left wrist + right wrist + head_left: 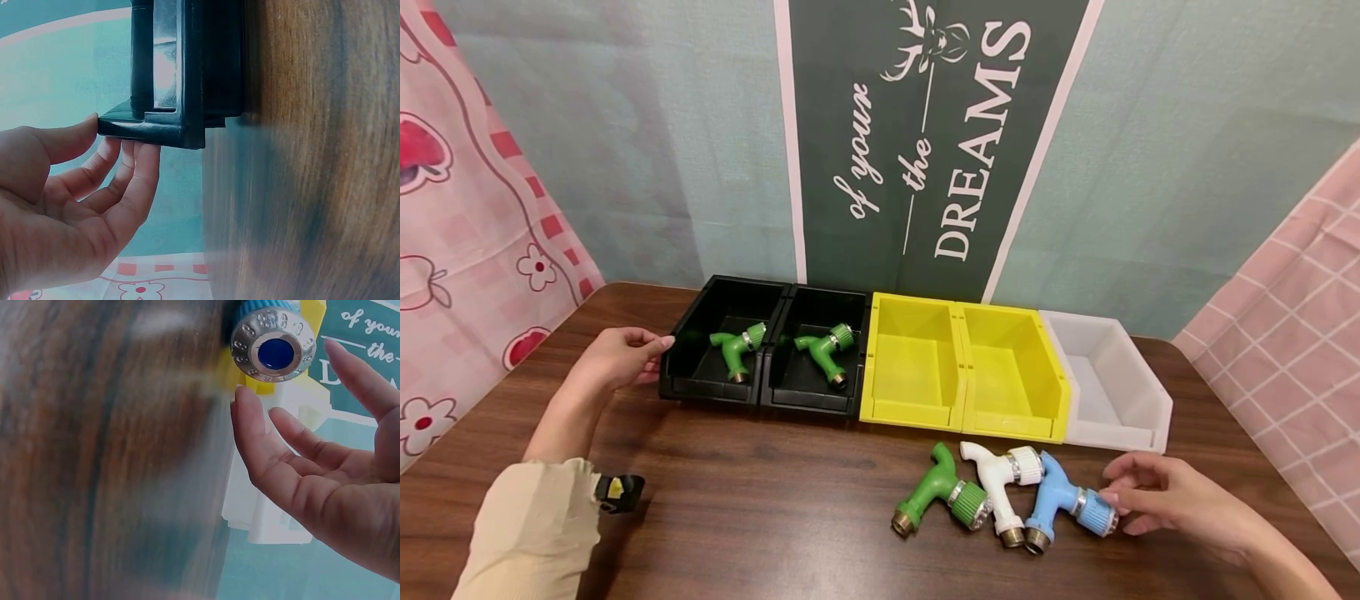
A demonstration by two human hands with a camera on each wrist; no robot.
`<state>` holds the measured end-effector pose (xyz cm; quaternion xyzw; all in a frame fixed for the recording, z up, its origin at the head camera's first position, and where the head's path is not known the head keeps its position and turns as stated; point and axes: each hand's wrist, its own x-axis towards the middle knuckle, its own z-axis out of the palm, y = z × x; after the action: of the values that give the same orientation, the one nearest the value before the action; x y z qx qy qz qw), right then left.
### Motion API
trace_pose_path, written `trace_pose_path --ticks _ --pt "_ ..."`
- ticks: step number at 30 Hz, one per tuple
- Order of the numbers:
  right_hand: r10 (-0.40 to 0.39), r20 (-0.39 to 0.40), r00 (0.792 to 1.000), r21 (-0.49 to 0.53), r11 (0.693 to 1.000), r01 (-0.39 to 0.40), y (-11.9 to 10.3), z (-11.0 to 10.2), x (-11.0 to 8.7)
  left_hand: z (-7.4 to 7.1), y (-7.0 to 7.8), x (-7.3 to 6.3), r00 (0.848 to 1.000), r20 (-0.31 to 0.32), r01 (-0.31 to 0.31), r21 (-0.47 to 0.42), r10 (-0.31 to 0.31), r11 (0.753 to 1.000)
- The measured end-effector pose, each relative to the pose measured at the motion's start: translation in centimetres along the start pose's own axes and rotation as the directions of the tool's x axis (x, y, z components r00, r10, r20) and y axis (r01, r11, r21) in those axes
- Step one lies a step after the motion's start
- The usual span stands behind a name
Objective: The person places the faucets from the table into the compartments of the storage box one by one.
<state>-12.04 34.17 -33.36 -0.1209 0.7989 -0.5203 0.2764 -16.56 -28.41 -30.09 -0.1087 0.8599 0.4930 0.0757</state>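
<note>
My left hand (622, 358) rests at the outer side of the leftmost black bin (709, 388). In the left wrist view its thumb lies at the rim of the black bin (169, 128) and the fingertips touch the side wall. Beside the blue tap (1060, 493) is my right hand (1180, 500), thumb and fingers spread around the end of its knob (275, 353), with a gap showing in the right wrist view. A white tap (997, 483) and a green tap (936, 487) lie to the left of the blue one on the table.
Each of two black bins holds a green tap, one (739, 350) in the left bin and one (827, 354) in the right bin (808, 400). Two yellow bins (910, 412) and a white bin (1150, 400) continue the row. Cloth hangs behind the wooden table (737, 500).
</note>
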Motion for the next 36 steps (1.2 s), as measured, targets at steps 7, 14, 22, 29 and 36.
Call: trace_pose_path --ticks 7,14,22,29,36 --pt "0.018 0.032 0.999 0.014 1.0 -0.019 -0.03 0.52 0.0 -0.02 -0.05 -0.06 1.0 0.002 -0.009 0.007 0.009 1.0" --pt "0.033 0.059 0.998 0.025 0.999 -0.034 0.1 0.6 0.19 -0.04 -0.17 0.01 1.0 -0.002 -0.012 0.012 0.012 1.0" --pt "0.034 0.059 0.998 -0.009 0.999 -0.033 0.1 0.71 0.3 0.02 -0.16 0.03 1.0 -0.007 -0.004 0.024 0.005 1.0" --pt "0.016 0.089 0.996 0.021 1.0 -0.018 0.11 0.66 0.23 0.02 -0.19 0.06 1.0 -0.006 -0.004 0.032 0.004 0.999" --pt "0.022 0.097 0.995 0.063 0.998 -0.028 0.05 0.64 0.28 -0.05 -0.3 -0.02 1.0 -0.003 -0.012 0.03 0.012 0.999"
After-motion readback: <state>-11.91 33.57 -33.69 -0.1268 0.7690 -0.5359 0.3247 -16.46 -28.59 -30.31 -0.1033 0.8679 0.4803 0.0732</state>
